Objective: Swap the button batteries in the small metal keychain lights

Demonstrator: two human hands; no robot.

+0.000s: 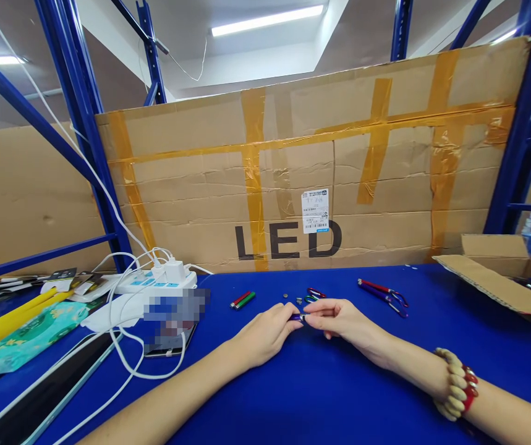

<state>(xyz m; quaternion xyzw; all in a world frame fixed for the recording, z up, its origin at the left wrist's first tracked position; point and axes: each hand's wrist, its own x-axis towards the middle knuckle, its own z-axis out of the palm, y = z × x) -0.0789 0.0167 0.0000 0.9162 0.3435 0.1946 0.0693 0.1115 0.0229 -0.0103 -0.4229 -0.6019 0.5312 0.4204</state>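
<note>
My left hand (267,334) is closed, pinching a small dark blue tube (297,317) just above the blue tabletop. Facing it, my right hand (339,320) has thumb and forefinger closed at the tube's other end, where a bit of silver shows. The fingertips hide most of the tube. Just beyond my hands lie a small round metal piece (285,295), a small silver part (299,301), a red carabiner clip (316,292) and a green carabiner clip (311,299). To their left, a red tube (241,299) and a green tube (245,301) rest side by side.
Two slim pen-like pieces with clips, one red (379,287) and one purple (382,296), lie at the right. An open cardboard box (501,281) stands beyond them. At the left are a power strip (156,283), white cables, a phone (172,340) and a teal packet (28,337).
</note>
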